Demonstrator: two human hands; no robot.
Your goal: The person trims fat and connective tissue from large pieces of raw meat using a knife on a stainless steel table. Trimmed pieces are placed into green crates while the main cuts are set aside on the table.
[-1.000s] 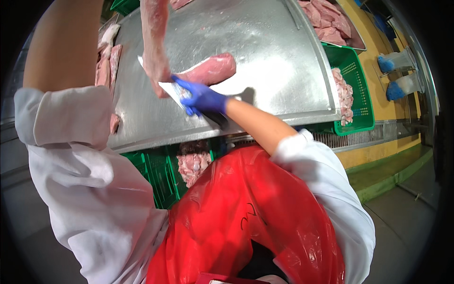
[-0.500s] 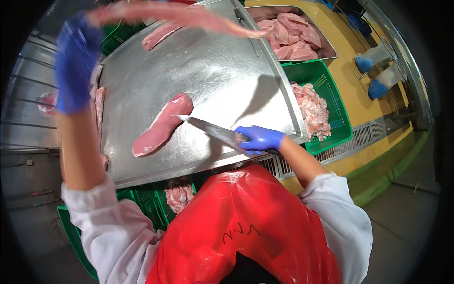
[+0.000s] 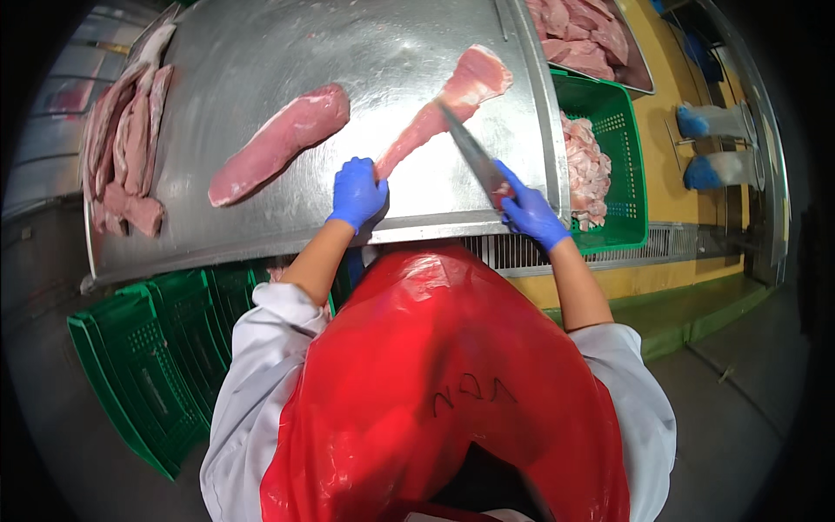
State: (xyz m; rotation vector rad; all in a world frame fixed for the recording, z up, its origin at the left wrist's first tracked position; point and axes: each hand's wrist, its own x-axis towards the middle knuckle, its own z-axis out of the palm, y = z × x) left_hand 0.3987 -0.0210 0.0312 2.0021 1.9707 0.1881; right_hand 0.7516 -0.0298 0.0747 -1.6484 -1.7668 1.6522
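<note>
A long strip of raw meat [image 3: 432, 121] lies slantwise on the metal table [image 3: 287, 52], its broad pale end far and to the right. My left hand [image 3: 357, 191], in a blue glove, grips the strip's narrow near end. In my right hand [image 3: 532, 215], also gloved in blue, is a knife [image 3: 471, 148]. Its blade points far and left, and the tip meets the strip near its broad end. Left of the strip rests a thick pink meat piece [image 3: 283, 143], with neither hand touching it.
Several meat strips [image 3: 130, 139] are heaped along the table's left edge. Beyond the right edge stand a green crate [image 3: 622, 165] with pale trimmings [image 3: 584, 170] and a metal tray [image 3: 639, 65] of meat pieces. Green crates [image 3: 143, 365] stand below the near left edge.
My left hand has come down from the far left, laying the strip it held on the table. The knife, in my right hand, has moved right and onto the strip.
</note>
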